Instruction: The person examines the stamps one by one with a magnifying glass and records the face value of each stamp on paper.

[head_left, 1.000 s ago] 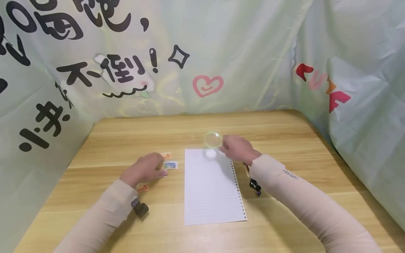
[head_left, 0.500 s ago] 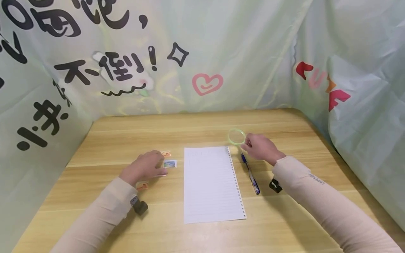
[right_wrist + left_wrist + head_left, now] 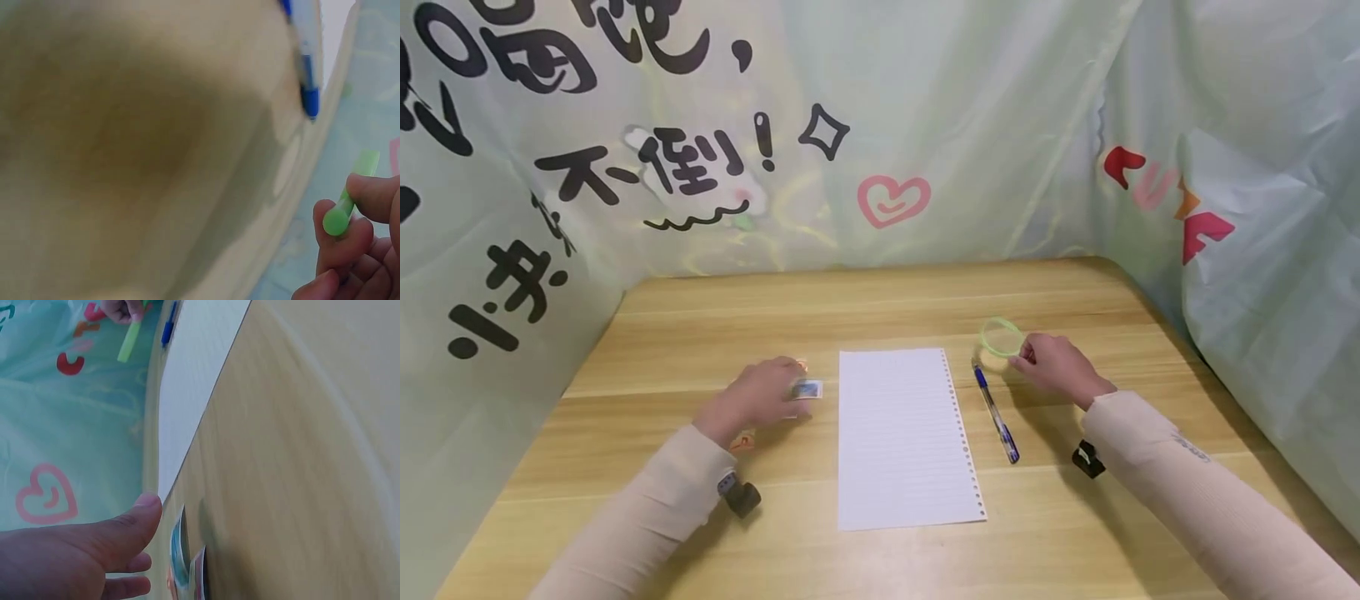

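Observation:
My right hand (image 3: 1062,367) pinches the green handle (image 3: 337,215) of a magnifying glass (image 3: 1001,355) between thumb and fingers. The round lens with its light green rim points left, held above the table with a shadow beneath. Over at the left, my left hand (image 3: 758,393) hovers low across several small picture stamps, its thumb (image 3: 134,519) stretched out. A blue stamp (image 3: 808,389) shows beside the fingertips. An orange stamp (image 3: 743,440) lies near the wrist, and others are partly hidden under the hand.
A lined sheet of paper (image 3: 910,442) with punched holes along its right edge lies between the hands. Right of it rests a blue pen (image 3: 996,417). A printed fabric curtain (image 3: 970,133) surrounds the wooden table (image 3: 760,308) at the back and sides.
My right hand has carried the magnifying glass rightward, from above the paper's top edge to beyond the pen, which has come into full view. My left hand has shifted slightly right over the stamps.

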Demonstrator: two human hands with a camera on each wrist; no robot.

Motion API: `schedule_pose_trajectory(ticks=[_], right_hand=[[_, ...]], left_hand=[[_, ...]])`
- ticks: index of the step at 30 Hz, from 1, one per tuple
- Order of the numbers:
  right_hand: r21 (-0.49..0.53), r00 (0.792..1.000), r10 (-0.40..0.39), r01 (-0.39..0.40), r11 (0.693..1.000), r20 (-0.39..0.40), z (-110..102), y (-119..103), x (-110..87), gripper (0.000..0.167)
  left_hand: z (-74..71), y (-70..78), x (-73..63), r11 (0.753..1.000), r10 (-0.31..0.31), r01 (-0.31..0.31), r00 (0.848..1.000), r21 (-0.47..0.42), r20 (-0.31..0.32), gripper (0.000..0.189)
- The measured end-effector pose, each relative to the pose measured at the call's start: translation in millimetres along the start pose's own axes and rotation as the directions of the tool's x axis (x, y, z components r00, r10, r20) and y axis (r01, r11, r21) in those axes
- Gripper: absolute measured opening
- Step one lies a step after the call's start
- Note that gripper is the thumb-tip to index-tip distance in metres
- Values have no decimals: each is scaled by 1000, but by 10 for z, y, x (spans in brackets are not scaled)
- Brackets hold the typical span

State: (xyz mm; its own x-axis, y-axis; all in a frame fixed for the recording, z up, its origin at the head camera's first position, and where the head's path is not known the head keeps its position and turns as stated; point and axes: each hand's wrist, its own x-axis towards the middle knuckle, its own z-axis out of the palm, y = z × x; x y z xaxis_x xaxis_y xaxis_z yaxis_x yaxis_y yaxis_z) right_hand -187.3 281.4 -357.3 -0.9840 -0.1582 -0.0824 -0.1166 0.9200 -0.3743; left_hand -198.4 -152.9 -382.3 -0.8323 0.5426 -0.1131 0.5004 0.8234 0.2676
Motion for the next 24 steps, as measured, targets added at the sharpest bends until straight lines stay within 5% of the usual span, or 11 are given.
schedule_pose_trajectory(ticks=[6,16,24], right_hand=[[0,999,26,-26,1000,18,83,134,-54,25],[-5,997,70,-70,998,40,184,253,-128,24],[-5,993,91,-91,996,68,185,257,-130,34]], left_hand=[[63,132,25,999,10,-10,1000,-40,14,61],[222,365,73,994,111,-111,994,-3,15,63],[250,462,107,981,195,-194,980,21,-29,35]])
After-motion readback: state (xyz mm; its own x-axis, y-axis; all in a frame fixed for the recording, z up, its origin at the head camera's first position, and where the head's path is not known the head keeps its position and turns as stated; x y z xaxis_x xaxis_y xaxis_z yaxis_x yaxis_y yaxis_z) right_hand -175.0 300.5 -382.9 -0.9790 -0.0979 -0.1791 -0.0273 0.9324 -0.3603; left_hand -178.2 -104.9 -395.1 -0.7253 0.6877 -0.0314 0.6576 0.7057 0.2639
